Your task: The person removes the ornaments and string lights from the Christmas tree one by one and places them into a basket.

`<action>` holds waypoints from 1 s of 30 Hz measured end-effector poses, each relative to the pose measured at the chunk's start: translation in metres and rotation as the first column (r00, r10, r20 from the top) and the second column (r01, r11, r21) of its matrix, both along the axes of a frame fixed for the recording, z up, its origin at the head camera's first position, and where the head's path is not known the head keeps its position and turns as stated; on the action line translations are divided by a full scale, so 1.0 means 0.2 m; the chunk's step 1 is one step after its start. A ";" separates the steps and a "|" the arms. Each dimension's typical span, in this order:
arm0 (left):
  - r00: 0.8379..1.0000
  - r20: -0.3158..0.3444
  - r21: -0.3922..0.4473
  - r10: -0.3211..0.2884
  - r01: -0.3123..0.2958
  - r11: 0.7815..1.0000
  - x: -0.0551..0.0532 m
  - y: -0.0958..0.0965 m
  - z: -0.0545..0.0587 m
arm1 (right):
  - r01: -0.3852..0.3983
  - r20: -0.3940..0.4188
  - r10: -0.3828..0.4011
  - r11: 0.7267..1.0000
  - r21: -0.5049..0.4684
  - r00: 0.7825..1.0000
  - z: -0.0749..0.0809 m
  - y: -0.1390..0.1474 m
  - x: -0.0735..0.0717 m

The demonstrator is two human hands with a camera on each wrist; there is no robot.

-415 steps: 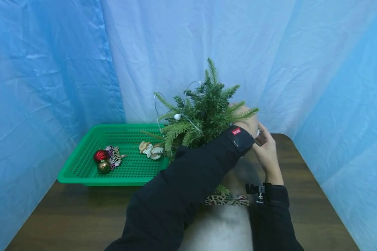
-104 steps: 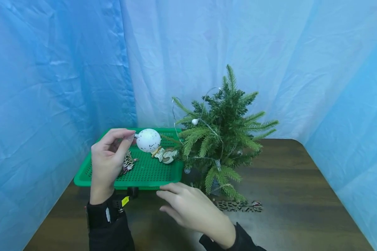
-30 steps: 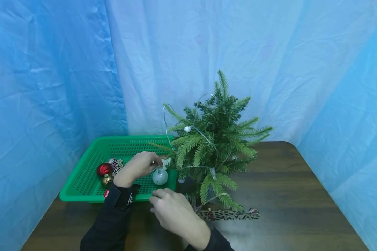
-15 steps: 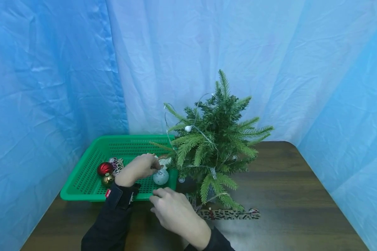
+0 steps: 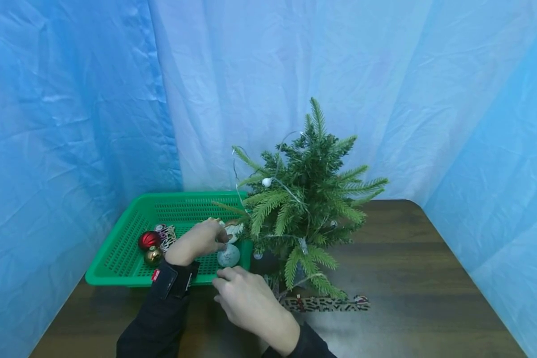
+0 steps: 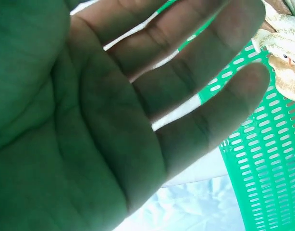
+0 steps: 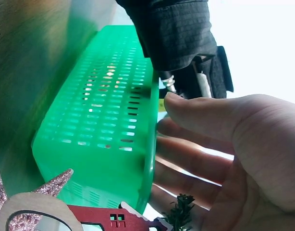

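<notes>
My left hand reaches down into the green basket. Its thumb and forefinger meet at the top of a white speckled Christmas ball inside the right end. In the left wrist view the other fingers stretch loosely beside a snowman ornament; thumb and forefinger tips are out of that view. My right hand hovers at the near rim, fingers relaxed and holding nothing. Beside the basket stands a small artificial Christmas tree, wound with a wire light string that carries a white bulb.
A red ball, a gold ball and a lettered ornament lie in the basket's left half. In front of the tree is a cut-out "Merry Christmas" sign, with a glittery star near it. Blue curtains surround the wooden table.
Both hands have left the tree's right side. The left hand carried the white ball over to the basket and lowered it in. Over the last second hands and ball barely shift.
</notes>
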State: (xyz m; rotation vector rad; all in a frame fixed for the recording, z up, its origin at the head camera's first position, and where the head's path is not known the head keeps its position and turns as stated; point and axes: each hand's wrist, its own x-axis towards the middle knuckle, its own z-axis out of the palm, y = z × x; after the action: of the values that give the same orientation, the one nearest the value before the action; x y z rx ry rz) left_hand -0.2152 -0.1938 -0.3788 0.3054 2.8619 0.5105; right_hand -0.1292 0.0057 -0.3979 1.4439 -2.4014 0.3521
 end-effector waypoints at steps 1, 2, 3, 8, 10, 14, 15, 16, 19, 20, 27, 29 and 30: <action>1.000 -0.004 -0.005 0.004 -0.004 1.000 0.00 0.00 0.00 | 0.001 0.002 -0.001 1.000 0.003 1.000 0.00 0.00 0.00; 1.000 -0.011 -0.007 0.011 -0.011 1.000 0.00 0.00 0.00 | 0.000 0.006 0.000 1.000 0.003 1.000 0.00 0.00 0.00; 1.000 -0.023 -0.008 0.015 -0.015 1.000 0.01 0.00 0.01 | -0.002 0.009 0.002 1.000 0.003 1.000 0.00 0.00 0.00; 0.991 -0.137 -0.019 -0.009 0.007 1.000 0.04 -0.01 0.03 | -0.022 0.022 0.021 1.000 0.004 1.000 0.01 0.01 -0.01; 0.984 -0.179 -0.024 -0.017 0.013 1.000 0.06 -0.02 0.05 | -0.029 0.026 0.029 1.000 0.000 0.999 0.02 0.02 -0.01; 0.969 -0.248 -0.035 -0.017 0.009 0.999 0.11 -0.01 0.11 | -0.029 0.039 0.030 1.000 -0.008 0.999 0.09 0.07 0.02; 0.964 -0.265 -0.039 -0.018 0.007 0.999 0.13 0.00 0.13 | -0.032 0.047 0.032 0.999 -0.011 0.998 0.12 0.10 0.03; 0.958 -0.285 -0.047 -0.022 0.009 0.999 0.14 0.00 0.14 | -0.039 0.057 0.040 0.999 -0.020 0.998 0.15 0.12 0.04; 0.938 -0.344 -0.071 -0.040 0.017 0.997 0.19 0.03 0.18 | -0.098 0.100 0.105 0.992 -0.078 0.989 0.24 0.22 0.08; 0.931 -0.363 -0.076 -0.049 0.022 0.997 0.21 0.04 0.19 | -0.128 0.118 0.141 0.985 -0.112 0.983 0.26 0.26 0.09; 0.855 -0.505 -0.099 -0.119 0.079 0.992 0.33 0.12 0.26 | -0.319 0.101 0.376 0.878 -0.358 0.921 0.40 0.53 0.12; 0.823 -0.549 -0.096 -0.144 0.110 0.989 0.37 0.14 0.28 | -0.338 0.077 0.402 0.847 -0.410 0.913 0.44 0.61 0.14; 0.806 -0.571 -0.095 -0.156 0.124 0.988 0.39 0.15 0.29 | -0.350 0.059 0.413 0.831 -0.432 0.909 0.46 0.64 0.14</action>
State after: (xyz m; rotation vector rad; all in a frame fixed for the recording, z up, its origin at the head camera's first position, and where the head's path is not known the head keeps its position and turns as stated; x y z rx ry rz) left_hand -0.1382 -0.1641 -0.3217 0.7815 3.3877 0.3541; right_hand -0.1016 0.1342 -0.3064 1.7250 -1.9488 1.0346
